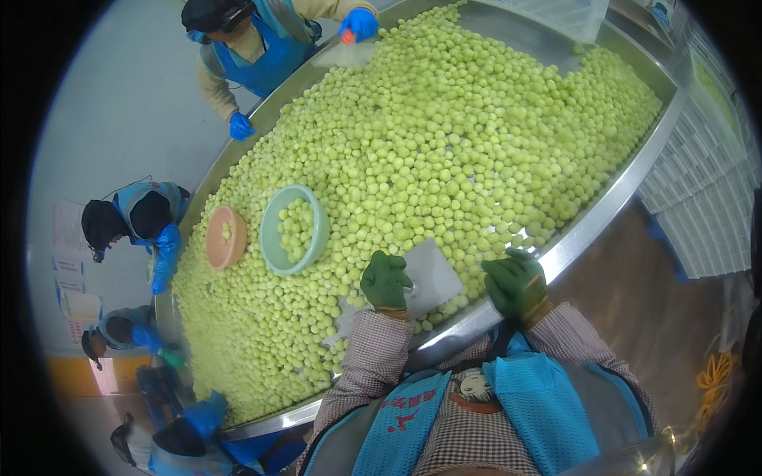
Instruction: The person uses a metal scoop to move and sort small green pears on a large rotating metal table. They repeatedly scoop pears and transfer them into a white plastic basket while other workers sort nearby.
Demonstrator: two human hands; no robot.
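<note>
My left hand (386,282), in a green glove, is closed on the edge of a flat, pale scraper plate (430,278) that stands among the fruits. My right hand (515,284), gloved alike, has bent fingers at the near rim of the metal table; whether it holds anything cannot be made out. Round pale green fruits (440,143) cover much of the table (601,199). A mint-green bowl (324,226), partly filled with fruits, rests on them left of my hands. Beside it is a pink bowl (237,244) with a few fruits inside.
Across the table, a person in a blue apron (262,65) holds another scraper (345,55). Several co-workers stand along the far left side, one in blue sleeves (166,250). Stacked white crates (696,178) are at the right, a crate (559,18) sits on the far end, and orange cord (714,381) lies lower right.
</note>
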